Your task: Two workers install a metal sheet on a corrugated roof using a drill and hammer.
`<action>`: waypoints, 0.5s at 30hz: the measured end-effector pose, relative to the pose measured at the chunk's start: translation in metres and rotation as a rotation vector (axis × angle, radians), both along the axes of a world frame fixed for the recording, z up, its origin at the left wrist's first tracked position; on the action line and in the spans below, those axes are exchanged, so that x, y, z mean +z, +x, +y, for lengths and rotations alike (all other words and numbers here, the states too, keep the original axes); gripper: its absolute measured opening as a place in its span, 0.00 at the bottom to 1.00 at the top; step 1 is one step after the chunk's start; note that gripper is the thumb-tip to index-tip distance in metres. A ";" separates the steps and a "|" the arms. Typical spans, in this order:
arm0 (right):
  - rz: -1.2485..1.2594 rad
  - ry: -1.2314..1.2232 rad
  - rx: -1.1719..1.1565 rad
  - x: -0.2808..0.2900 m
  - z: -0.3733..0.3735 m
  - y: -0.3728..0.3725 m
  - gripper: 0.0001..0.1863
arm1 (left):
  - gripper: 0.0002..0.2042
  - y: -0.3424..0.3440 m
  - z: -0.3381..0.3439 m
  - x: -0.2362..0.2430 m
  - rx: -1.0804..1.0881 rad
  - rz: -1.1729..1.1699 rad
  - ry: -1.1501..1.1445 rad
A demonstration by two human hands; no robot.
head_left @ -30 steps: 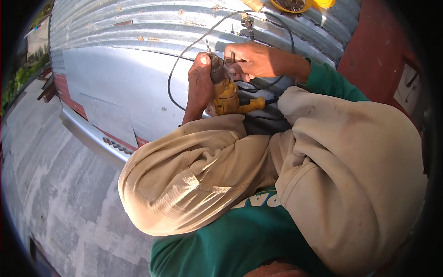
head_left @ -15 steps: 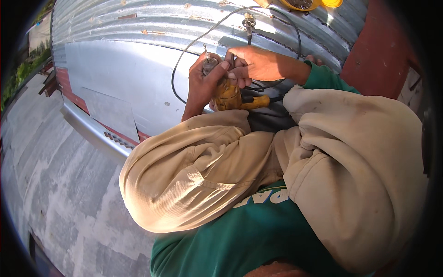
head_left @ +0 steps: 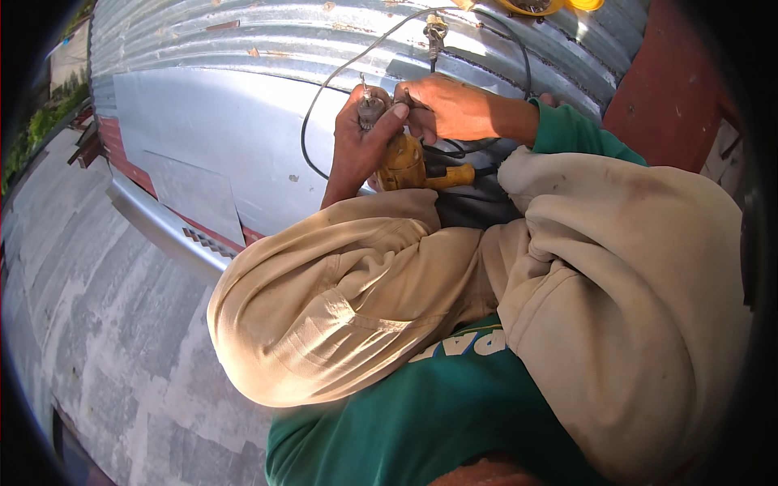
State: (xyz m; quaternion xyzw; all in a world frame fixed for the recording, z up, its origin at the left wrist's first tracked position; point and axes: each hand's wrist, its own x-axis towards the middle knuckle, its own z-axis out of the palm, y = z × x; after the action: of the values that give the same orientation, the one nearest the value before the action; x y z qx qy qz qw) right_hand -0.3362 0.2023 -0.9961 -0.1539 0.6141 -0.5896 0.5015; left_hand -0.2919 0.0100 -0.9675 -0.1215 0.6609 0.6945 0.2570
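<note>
A worn yellow corded drill (head_left: 403, 168) rests by my lap, its grey chuck (head_left: 371, 112) and thin bit (head_left: 364, 83) pointing away from me. My left hand (head_left: 356, 144) is wrapped round the front of the drill at the chuck, thumb laid across it. Close against its right side, my right hand (head_left: 454, 109) is closed in a pinch. A small dark metal piece, like a chuck key (head_left: 408, 99), shows partly at its fingers; the rest of it is hidden.
A black cord (head_left: 305, 134) loops over corrugated metal roofing (head_left: 284, 40) to a plug connection (head_left: 435, 34). A flat metal sheet (head_left: 243, 121) lies on the left. Part of a yellow container (head_left: 559, 6) stands at the far edge. Red metal (head_left: 668, 89) rises on the right.
My right hand has turned at the wrist, its fingers now curled lower beside the chuck. The left hand and drill have shifted slightly.
</note>
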 end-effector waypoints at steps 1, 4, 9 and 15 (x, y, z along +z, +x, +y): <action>0.261 0.074 0.037 0.001 -0.001 0.001 0.08 | 0.10 0.002 -0.002 -0.001 0.004 -0.001 -0.002; 0.584 0.129 -0.008 -0.001 -0.004 0.010 0.14 | 0.13 0.006 -0.004 -0.003 0.014 0.029 -0.029; 0.798 0.157 -0.106 -0.005 -0.002 0.026 0.13 | 0.14 0.003 0.002 0.005 0.035 0.042 -0.008; 0.940 0.220 -0.131 -0.011 -0.004 0.031 0.21 | 0.13 0.004 -0.004 0.000 0.044 0.006 -0.025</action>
State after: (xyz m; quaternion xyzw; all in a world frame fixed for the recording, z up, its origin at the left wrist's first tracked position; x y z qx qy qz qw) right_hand -0.3047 0.1982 -1.0068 -0.3108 0.8412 -0.4180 0.1449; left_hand -0.2878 0.0061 -0.9672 -0.1369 0.6675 0.6921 0.2381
